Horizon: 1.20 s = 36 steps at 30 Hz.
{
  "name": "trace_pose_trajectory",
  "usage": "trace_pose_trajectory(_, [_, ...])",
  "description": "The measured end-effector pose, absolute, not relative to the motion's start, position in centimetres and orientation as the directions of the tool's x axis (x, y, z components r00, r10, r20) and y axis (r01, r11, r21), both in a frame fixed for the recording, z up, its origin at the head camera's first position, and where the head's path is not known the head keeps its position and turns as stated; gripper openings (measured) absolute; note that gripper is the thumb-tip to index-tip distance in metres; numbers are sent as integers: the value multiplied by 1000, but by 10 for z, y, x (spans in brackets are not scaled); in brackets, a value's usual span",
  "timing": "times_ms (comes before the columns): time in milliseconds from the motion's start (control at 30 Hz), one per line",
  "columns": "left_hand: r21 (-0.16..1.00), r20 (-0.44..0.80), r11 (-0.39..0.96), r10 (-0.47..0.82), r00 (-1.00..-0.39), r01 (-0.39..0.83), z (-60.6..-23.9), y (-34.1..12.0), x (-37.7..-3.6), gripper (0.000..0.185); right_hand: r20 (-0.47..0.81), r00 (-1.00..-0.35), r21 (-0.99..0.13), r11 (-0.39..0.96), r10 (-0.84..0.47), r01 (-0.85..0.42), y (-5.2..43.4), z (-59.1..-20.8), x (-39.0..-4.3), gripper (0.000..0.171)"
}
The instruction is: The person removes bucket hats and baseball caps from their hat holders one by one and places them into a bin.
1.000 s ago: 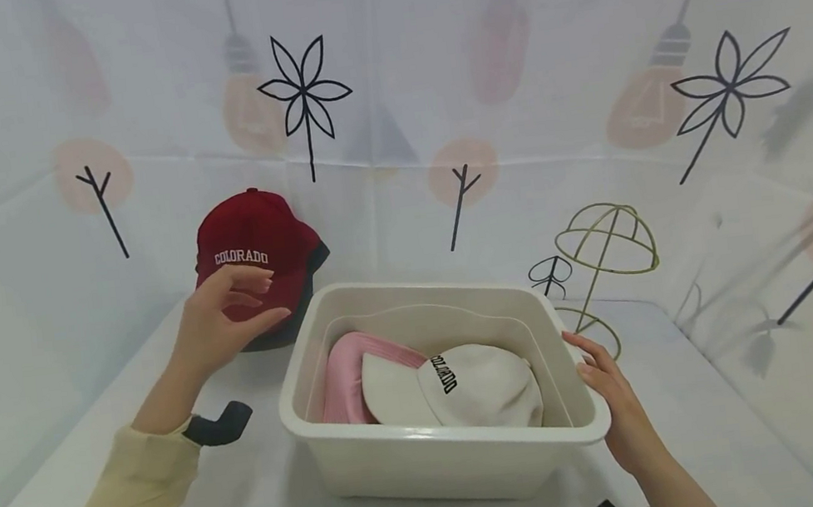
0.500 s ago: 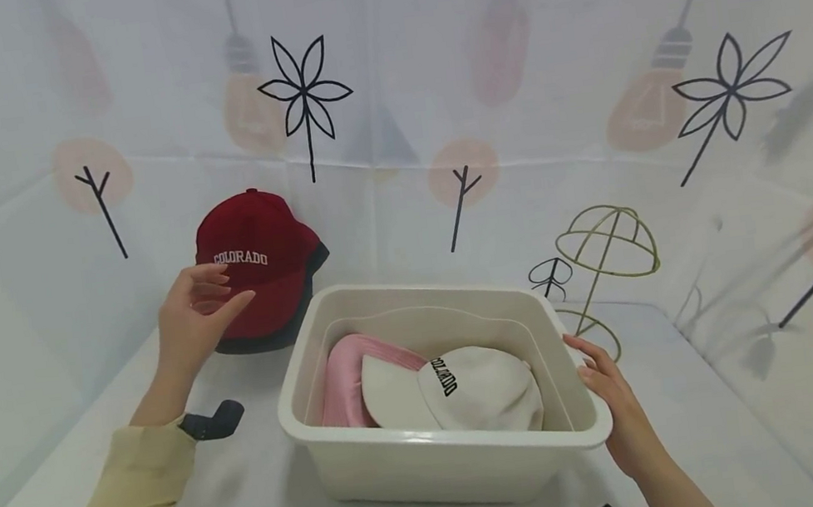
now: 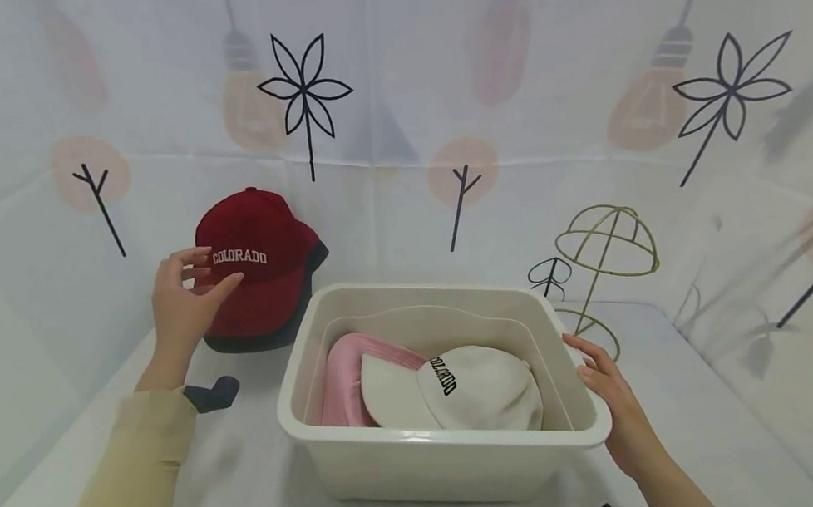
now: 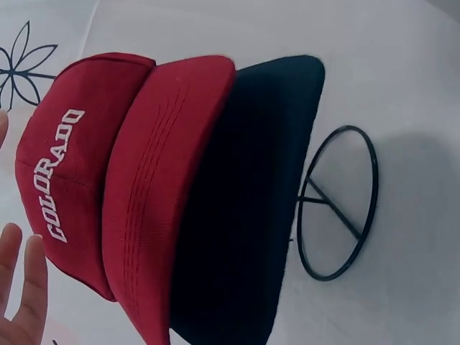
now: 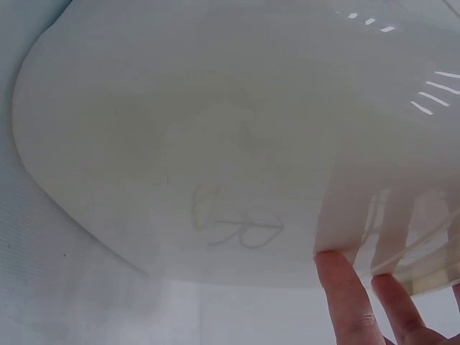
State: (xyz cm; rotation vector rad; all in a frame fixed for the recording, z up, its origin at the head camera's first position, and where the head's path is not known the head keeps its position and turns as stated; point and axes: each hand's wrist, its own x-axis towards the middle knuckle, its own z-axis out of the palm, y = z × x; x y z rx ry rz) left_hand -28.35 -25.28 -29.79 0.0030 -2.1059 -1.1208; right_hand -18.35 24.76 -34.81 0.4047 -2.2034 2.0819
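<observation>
1. The red cap (image 3: 260, 258) is a dark red baseball cap with a stitched red brim whose underside is black; it sits on a black wire stand (image 4: 338, 205) at the far left of the white surface (image 3: 253, 488), just behind the left corner of the cream bin (image 3: 430, 460).
2. White block letters across the cap's front read "COLORADO". Inside the bin, a white cap (image 3: 467, 389) carries the same word in black, lying against a pink cap (image 3: 349, 377).
3. The left hand (image 3: 183, 308) is at the cap's left front, fingers spread and relaxed, the grip released. The thumb lies over the cap's front below the lettering; whether it touches the cloth cannot be told. In the left wrist view, the fingertips (image 4: 21, 287) appear just beside the crown, apart from it.
4. The right hand (image 3: 616, 409) rests on the bin's right rim, fingers straight against the wall, not clenched.
5. A gold wire stand (image 3: 605, 252) stands behind the bin's right corner.
</observation>
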Motion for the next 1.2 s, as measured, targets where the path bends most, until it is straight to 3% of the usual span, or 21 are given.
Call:
trace_pose_trajectory(333, [750,562,599,-354,-747,281,-289,-254,-299,60,229,-965,-970,51,-128,-237,250,-349,-184,40])
trace_pose_trajectory(967, [730,477,650,-263,-838,212,-276,-252,-323,91,230,-967,-970,57,-110,-237,251,-350,-183,38])
trace_pose_trajectory(1200, [727,478,653,-256,-840,215,-277,-256,-331,87,240,-962,-967,56,-129,-249,251,-349,-182,39])
